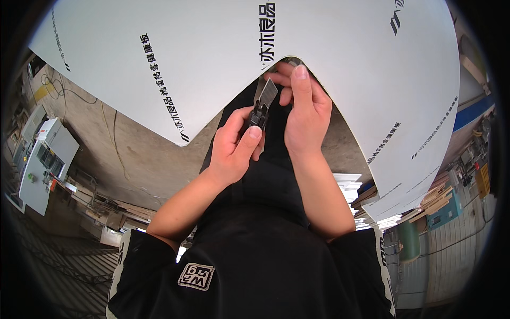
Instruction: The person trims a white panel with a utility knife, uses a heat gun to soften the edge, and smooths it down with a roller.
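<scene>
My left hand is closed around a black-handled utility knife. Its wide, grey, line-scored blade points up and away from me. Just to the right, my right hand is raised with the thumb up and the other fingers apart and partly bent, slightly blurred. Those fingers are close to the rounded inner corner of a large white panel printed with dark lettering. Whether they touch the panel's edge I cannot tell.
The panel spreads across the far side, with a pointed corner at left and a long edge at right. A pale machine table stands at the far left. Cables run over the concrete floor. White boards are stacked at right.
</scene>
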A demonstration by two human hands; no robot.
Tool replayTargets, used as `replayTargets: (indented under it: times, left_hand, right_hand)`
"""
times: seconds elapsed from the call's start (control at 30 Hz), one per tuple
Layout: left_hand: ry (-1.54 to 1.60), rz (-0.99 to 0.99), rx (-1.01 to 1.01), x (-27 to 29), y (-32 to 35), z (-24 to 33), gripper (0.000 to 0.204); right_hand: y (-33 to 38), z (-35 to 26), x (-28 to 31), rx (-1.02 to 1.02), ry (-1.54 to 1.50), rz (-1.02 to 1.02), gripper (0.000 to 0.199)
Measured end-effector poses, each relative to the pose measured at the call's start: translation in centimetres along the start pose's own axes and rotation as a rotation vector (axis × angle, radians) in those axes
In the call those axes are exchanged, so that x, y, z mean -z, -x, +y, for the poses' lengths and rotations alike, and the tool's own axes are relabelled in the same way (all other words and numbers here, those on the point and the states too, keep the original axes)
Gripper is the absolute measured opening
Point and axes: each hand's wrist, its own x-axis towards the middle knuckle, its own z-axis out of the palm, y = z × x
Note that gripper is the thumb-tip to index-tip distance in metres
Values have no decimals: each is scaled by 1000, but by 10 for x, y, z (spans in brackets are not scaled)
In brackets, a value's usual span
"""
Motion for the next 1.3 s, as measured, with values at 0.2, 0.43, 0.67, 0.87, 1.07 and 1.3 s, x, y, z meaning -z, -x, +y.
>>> replayTargets:
  times: [0.2,0.43,0.67,0.87,1.07,1.3]
  left_hand:
    - [33,21,-24,3,6,-3,45]
    - [53,28,-47,6,2,0,44]
    - [-41,5,-6,-6,-26,18,36]
    - [-104,10,24,-15,-45,35,35]
    - [-144,-6,31,-16,-52,33,35]
    - [-179,27,32,-17,-54,35,31]
  right_hand:
    - [-7,1,-22,-51,-145,169,47]
    - [-1,3,-18,-46,23,80,41]
    - [17,21,15,41,-137,-137,37]
    - [10,8,12,112,-3,-35,33]
    - [7,8,7,125,-41,30,30]
    - [6,6,-2,153,-14,127,27]
